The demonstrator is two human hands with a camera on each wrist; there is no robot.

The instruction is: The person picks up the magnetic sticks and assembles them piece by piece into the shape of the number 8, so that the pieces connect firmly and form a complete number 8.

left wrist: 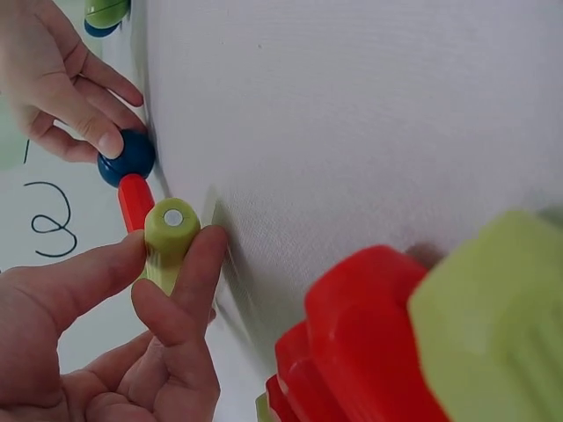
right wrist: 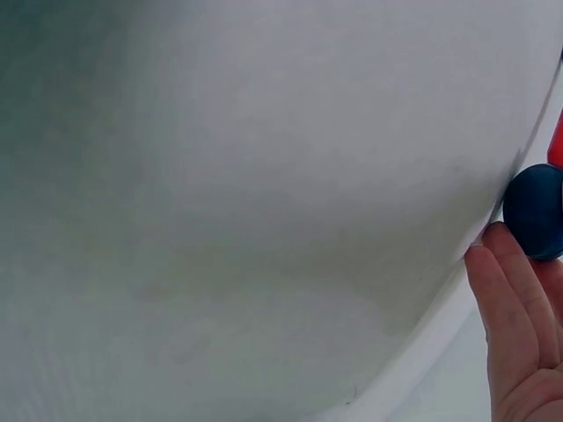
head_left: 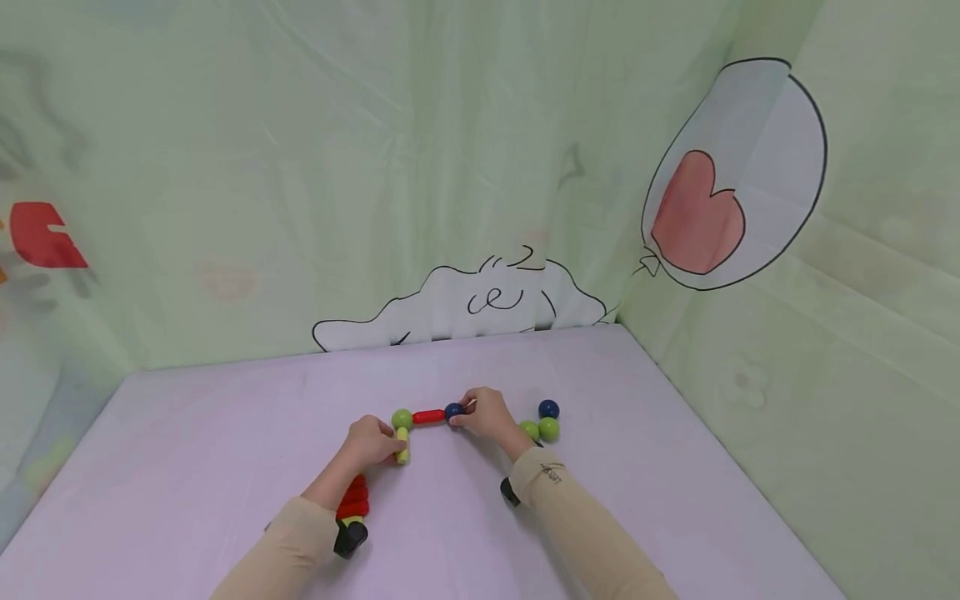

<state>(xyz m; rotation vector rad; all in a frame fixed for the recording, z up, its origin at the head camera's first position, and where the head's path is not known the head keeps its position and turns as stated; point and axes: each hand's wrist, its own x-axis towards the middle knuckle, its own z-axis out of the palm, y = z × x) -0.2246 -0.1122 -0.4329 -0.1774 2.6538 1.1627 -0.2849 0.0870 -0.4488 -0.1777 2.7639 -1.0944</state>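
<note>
My left hand (head_left: 370,442) pinches a yellow-green rod (head_left: 402,447) between thumb and fingers; a pale round disc shows on the rod's near end in the left wrist view. At the rod's far end sits a green ball (head_left: 402,418). From that ball a red rod (head_left: 429,417) runs right to a dark blue ball (head_left: 453,413). Thumb and fingers of my right hand (head_left: 486,412) hold this blue ball. In the right wrist view, fingertips (right wrist: 497,255) lie against the blue ball (right wrist: 534,211) at the frame's edge.
Red rods (head_left: 354,497) and yellow-green ones lie beside my left wrist, partly hidden by it. Right of my right hand, another dark blue ball (head_left: 549,408) and green balls (head_left: 550,429) rest on the pale table (head_left: 435,533). A printed curtain (head_left: 300,208) stands behind the table.
</note>
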